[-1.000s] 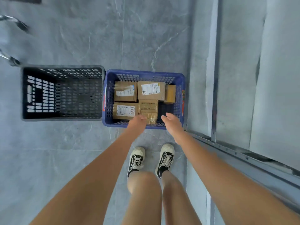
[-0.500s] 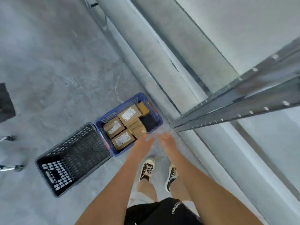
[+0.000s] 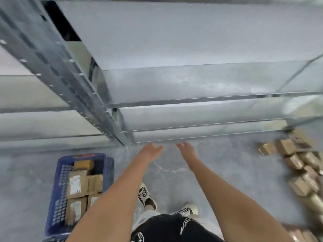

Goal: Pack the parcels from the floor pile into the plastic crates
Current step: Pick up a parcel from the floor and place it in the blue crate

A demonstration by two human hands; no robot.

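Observation:
A blue plastic crate [image 3: 57, 173] stands on the floor at the lower left, with several brown cardboard parcels [image 3: 77, 185] packed inside. At the right edge, a pile of brown parcels [image 3: 297, 161] lies on the floor, blurred. My left hand [image 3: 150, 151] and my right hand [image 3: 187, 151] are stretched forward over the bare floor between crate and pile. Both hold nothing and their fingers are relaxed. Neither hand touches a parcel.
A grey metal shelving rack [image 3: 174, 102] with a perforated upright [image 3: 97, 110] fills the upper view, its lowest shelves just ahead of my hands. The floor [image 3: 227, 163] is grey tile. My shoes [image 3: 146, 196] show below.
My view has swung right, away from the crates toward the rack. The black crate has left the view and the floor pile has come in at the right. Both hands stay without a load.

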